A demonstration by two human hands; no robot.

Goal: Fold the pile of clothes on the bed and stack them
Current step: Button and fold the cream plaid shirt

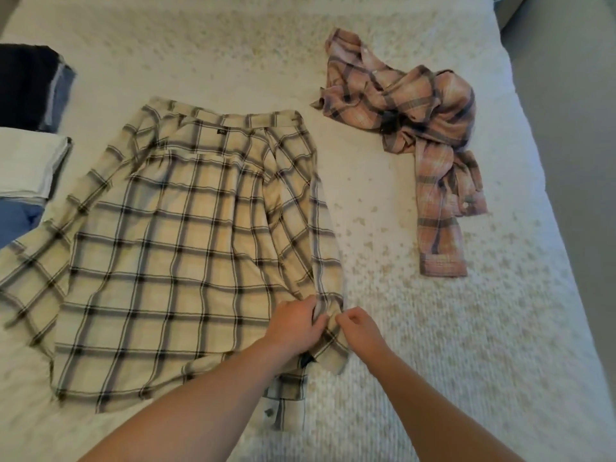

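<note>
- the left hand (293,323) pinches the lower right edge of the cream plaid shirt (186,248), fingers curled round the cloth
- the right hand (358,325) grips the same bunched edge just beside it
- the shirt spreads flat on the bed (466,328), up and left of the fingers
- the pink plaid shirt (420,128) lies crumpled well beyond the fingers, to the right
- folded clothes (30,128) sit far left

White bed (433,328) under cream plaid shirt (173,248), crumpled pink shirt (416,121), folded stacks (30,128).
</note>
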